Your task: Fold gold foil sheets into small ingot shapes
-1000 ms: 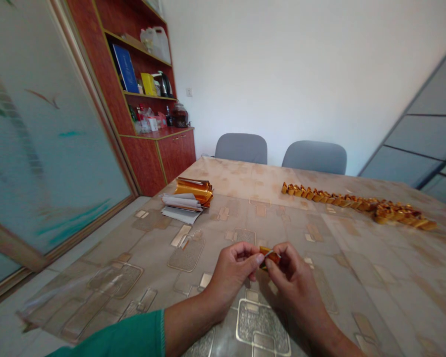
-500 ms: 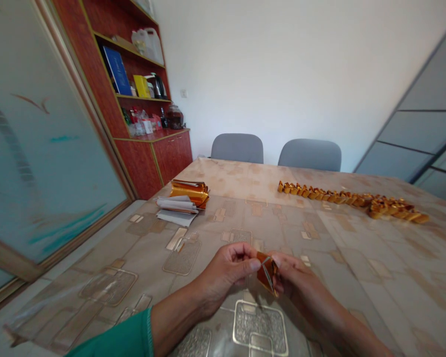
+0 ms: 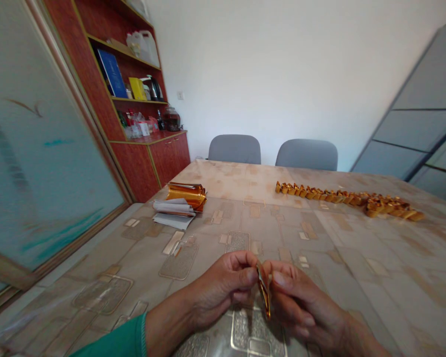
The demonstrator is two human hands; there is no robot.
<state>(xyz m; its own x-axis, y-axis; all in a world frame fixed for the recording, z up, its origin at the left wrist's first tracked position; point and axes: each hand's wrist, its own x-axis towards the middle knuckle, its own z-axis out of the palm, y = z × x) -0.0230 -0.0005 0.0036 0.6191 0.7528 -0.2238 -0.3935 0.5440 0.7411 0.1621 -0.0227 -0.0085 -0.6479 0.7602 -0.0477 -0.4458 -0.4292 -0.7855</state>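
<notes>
The table [image 3: 134, 253], under a patterned cover, spreads across the foreground, giving both hands a flat surface to work above. Two grey chairs, one on the left [image 3: 235, 148] and one on the right [image 3: 306, 154], stand at its far side, backs toward the wall. On the right half of the table, a long row of folded gold pieces [image 3: 327, 195] runs at a slant, the pieces packed close against one another, probably so that they prop each other and take little room. To the left, a curled gold bundle [image 3: 188, 195] lies just behind a stack of grey sheets [image 3: 174, 213]; both seem set within reach, yet apart from the hands. The left hand [image 3: 226, 285] pinches one side of a small gold fold [image 3: 263, 292] between thumb and fingers, while the right hand [image 3: 301, 297] grips its other side likewise. The fold is between the hands above the table, nearly edge-on, its layers parted at the top; holding it from both sides likely keeps those thin layers under control.
</notes>
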